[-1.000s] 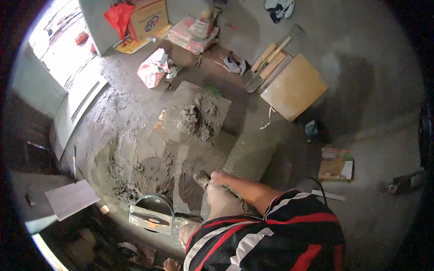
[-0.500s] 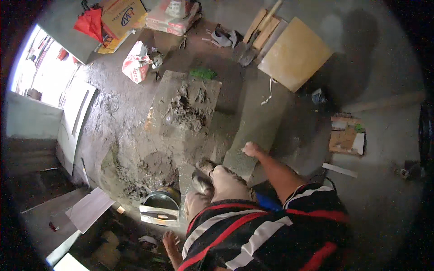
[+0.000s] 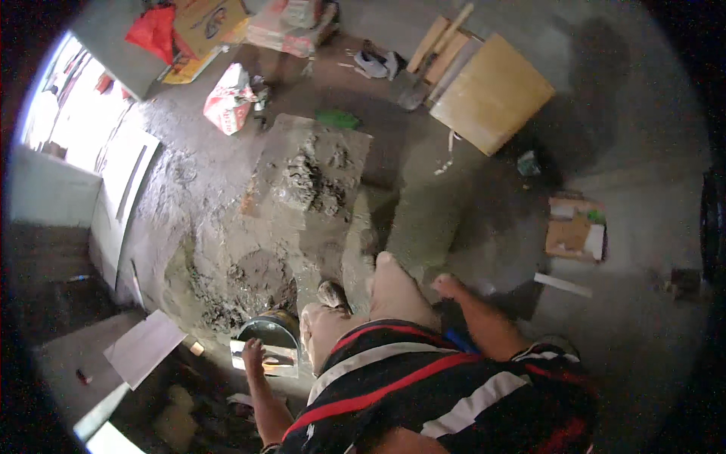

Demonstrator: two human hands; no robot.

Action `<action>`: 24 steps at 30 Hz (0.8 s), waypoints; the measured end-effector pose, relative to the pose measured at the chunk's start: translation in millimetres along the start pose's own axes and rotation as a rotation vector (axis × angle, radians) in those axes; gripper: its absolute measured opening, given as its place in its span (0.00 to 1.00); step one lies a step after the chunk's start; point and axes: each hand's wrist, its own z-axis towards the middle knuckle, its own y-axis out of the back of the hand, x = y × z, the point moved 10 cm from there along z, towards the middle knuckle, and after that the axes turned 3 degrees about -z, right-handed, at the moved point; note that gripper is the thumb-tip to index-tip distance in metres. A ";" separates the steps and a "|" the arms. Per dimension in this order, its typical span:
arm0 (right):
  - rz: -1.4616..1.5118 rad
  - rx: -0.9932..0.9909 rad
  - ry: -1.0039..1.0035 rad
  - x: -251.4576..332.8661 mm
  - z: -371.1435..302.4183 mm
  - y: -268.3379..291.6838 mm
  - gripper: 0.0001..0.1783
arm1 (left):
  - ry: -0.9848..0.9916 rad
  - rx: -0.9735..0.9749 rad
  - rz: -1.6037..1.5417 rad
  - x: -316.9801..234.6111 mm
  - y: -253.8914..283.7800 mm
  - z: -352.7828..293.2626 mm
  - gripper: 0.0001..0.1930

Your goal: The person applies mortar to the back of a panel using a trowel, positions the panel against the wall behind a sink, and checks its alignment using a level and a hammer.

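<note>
My left hand (image 3: 255, 354) is over the left end of a flat steel trowel (image 3: 283, 371), which lies across the rim of a dark round bucket (image 3: 266, 327). Whether its blurred fingers touch the trowel is unclear. Out to the right of my bent knees is my right hand (image 3: 448, 286), its fingers curled in and nothing visible in them. Ahead of me, a heap of wet grey mortar (image 3: 310, 181) sits on a mortar-smeared board or tile (image 3: 265, 144). More mortar (image 3: 261, 280) is spread on the floor beyond the bucket.
A large beige tile (image 3: 491, 94) and a shovel (image 3: 412, 94) lie at the far right. Farther back are a red-and-white bag (image 3: 231, 98) and stacked sacks (image 3: 283, 30). Torn cardboard (image 3: 571, 234) and a white strip (image 3: 563, 284) are on the right. Near left rests a pale panel (image 3: 144, 348).
My left hand has come up from beside my body to the trowel on the bucket. My right hand has drawn back toward me and slightly right. My legs have shifted.
</note>
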 end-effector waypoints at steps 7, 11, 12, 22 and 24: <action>-0.022 0.026 -0.081 -7.9 44.2 56.8 0.22 | -0.023 -0.066 0.052 -18.9 -53.3 -16.1 0.26; 0.153 0.097 0.186 23.1 113.3 118.3 0.20 | 0.099 -0.135 0.042 28.8 -103.3 -46.4 0.22; 0.185 0.100 0.284 32.2 129.5 136.2 0.20 | 0.138 -0.166 0.100 39.5 -118.3 -53.5 0.22; 0.540 -0.111 0.117 -82.8 217.8 375.9 0.17 | 0.123 0.010 0.203 -28.6 -392.6 -91.9 0.27; 0.582 -0.146 0.066 -148.1 216.6 413.1 0.16 | 0.080 0.135 0.178 -72.8 -437.9 -70.3 0.28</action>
